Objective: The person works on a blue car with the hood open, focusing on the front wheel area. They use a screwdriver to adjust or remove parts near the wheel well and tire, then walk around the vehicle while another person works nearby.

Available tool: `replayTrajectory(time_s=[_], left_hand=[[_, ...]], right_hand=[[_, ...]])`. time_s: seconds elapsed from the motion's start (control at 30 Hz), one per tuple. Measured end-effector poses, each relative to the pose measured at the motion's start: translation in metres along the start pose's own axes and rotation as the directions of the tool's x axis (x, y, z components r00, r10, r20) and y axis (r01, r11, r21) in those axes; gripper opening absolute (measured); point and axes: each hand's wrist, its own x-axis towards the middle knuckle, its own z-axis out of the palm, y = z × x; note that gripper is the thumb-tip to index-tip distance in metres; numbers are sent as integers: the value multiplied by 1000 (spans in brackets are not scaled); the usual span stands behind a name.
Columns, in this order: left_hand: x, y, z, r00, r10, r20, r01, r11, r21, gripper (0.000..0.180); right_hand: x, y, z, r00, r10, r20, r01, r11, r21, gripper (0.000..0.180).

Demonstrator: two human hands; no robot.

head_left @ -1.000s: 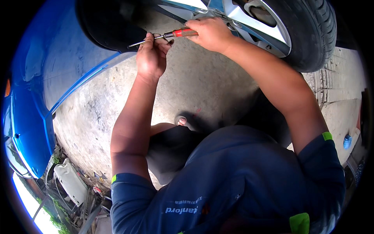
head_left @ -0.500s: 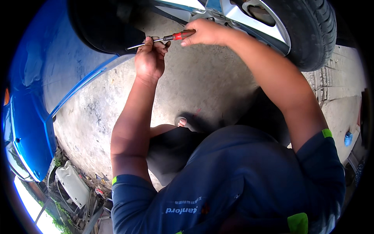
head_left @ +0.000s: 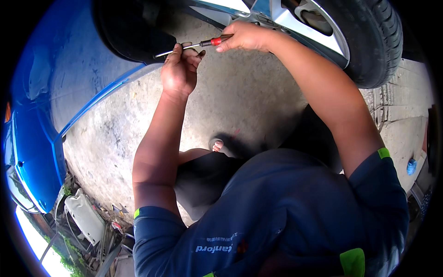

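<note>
A screwdriver [head_left: 211,42] with a red and black handle spans the gap between my hands, its metal shaft pointing left. My right hand [head_left: 244,37] is closed around the handle's rear end. With thumb and fingers, my left hand [head_left: 179,69] pinches the shaft close to its tip. That tip meets the edge of the black wheel arch liner [head_left: 134,39] on the blue car [head_left: 87,60]; whether it touches a fastener there is too small to tell.
At the upper right stands a wheel [head_left: 376,41] with a silver rim, close beside my right forearm. Below my hands lies stained concrete floor [head_left: 230,92]. Scrap parts, including a pale panel [head_left: 85,214], are piled at lower left. A small blue object [head_left: 411,166] lies far right.
The view has shifted slightly. Both hands keep their hold on the screwdriver, and more of its handle end is now covered by my right hand.
</note>
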Motion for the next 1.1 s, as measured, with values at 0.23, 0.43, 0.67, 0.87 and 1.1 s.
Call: replayTrajectory(time_s=[0.23, 0.43, 0.67, 0.87, 1.1], left_hand=[[5, 0, 4, 997, 74, 23, -74, 997, -8, 30], [1, 0, 6, 996, 70, 56, -69, 998, -13, 32], [5, 3, 23, 996, 82, -45, -84, 995, -54, 42], [4, -1, 17, 997, 73, -38, -75, 996, -56, 40], [3, 1, 25, 997, 40, -70, -46, 995, -94, 38]], right_hand=[[-15, 0, 11, 892, -314, -326, 259, 945, -200, 44], [-26, -6, -14, 936, 111, 334, -278, 816, 507, 42], [-29, 5, 13, 650, -645, -402, 429, 748, -506, 42], [-25, 2, -7, 984, 112, 141, -160, 906, 393, 46], [-28, 5, 10, 594, -724, -350, 468, 665, -583, 40]])
